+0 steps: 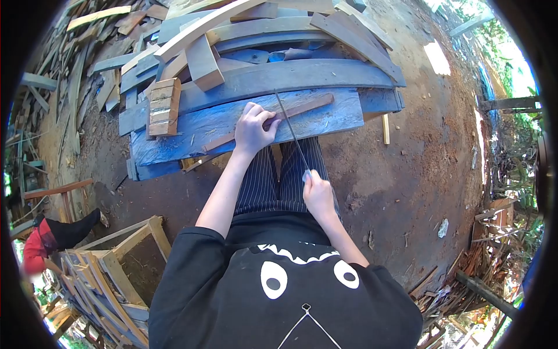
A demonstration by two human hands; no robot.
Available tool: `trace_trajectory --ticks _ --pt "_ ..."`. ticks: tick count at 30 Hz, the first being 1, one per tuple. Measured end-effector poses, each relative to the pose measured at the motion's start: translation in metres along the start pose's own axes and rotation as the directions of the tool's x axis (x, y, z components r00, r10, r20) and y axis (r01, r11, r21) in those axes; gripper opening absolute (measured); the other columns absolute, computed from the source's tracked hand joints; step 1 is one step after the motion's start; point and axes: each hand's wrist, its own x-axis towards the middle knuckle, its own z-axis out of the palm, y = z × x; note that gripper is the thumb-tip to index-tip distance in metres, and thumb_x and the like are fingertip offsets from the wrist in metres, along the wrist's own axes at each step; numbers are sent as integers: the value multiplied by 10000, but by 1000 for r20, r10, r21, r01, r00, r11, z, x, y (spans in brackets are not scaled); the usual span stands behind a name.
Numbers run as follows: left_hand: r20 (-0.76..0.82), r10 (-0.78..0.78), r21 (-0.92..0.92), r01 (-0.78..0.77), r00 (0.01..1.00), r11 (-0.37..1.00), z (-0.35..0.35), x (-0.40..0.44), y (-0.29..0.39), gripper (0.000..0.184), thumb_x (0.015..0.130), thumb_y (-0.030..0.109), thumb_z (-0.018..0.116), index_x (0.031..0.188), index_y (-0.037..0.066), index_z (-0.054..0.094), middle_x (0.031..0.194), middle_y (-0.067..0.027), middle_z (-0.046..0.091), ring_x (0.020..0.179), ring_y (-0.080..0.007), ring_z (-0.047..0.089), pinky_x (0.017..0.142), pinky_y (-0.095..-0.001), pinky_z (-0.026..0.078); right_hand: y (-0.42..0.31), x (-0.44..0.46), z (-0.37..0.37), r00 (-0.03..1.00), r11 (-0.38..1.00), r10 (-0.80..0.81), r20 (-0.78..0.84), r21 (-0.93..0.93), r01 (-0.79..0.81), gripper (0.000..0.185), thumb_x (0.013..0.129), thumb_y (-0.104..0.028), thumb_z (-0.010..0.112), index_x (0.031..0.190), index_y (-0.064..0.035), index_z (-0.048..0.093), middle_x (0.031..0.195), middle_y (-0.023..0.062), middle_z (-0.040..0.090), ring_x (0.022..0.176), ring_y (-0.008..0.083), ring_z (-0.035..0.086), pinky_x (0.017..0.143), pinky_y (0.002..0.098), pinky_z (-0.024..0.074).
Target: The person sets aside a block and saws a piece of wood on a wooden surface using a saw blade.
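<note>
My left hand (254, 125) is closed on a narrow reddish-brown wooden strip (311, 107), pressing it onto the workbench (192, 134). The strip lies slantwise along the bench's near edge, and its left end shows beyond my hand. In my right hand (317, 195) is the handle of a handsaw (292, 134), gripped below the bench edge. Its thin blade, seen nearly edge-on, runs up and away from me and crosses the strip just right of my left fingers. The teeth are too small to make out.
A stack of wooden blocks (164, 107) stands at the bench's left end. Curved boards (290, 75) and planks are piled behind. A wooden frame (125, 250) stands at lower left beside a person in red (36, 250). Scrap wood (75, 64) covers the ground at upper left.
</note>
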Motion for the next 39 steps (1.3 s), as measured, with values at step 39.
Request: trace_trajectory --ticks 39 --pt "-87 38 106 -29 995 994 14 44 -25 165 686 139 754 819 56 702 766 -51 593 819 -224 577 701 -344 514 7 36 -13 994 990 -40 -106 132 54 211 943 -146 481 809 11 529 647 241 599 623 423 610 528 484 468"
